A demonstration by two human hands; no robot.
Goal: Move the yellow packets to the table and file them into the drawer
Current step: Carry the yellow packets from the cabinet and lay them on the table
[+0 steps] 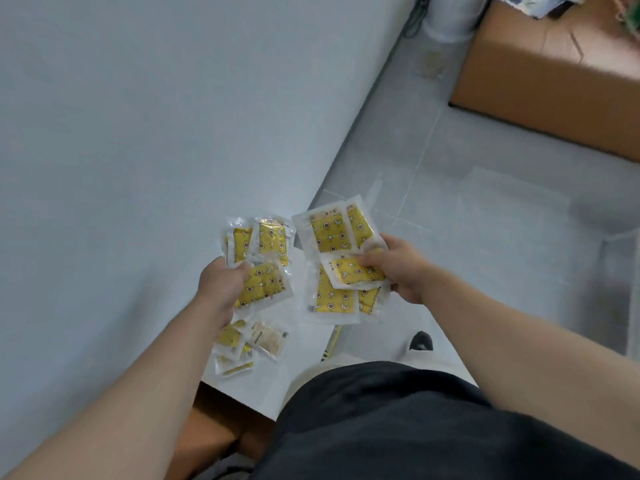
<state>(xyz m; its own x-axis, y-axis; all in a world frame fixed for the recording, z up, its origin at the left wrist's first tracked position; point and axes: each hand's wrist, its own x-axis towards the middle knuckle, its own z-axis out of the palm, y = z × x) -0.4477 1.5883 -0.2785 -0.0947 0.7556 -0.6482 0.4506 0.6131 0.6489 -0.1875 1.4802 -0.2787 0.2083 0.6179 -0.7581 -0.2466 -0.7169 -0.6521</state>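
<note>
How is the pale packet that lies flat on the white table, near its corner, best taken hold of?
Probably pinch the pale packet by its clear sealed border on the right, coming from that side. It lies flat, so only the thin rim offers purchase, and small yellow packets crowd its left.

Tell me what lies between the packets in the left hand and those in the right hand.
Nothing held: the head view shows only a narrow strip of white table between the left bunch and the right bunch.
</note>
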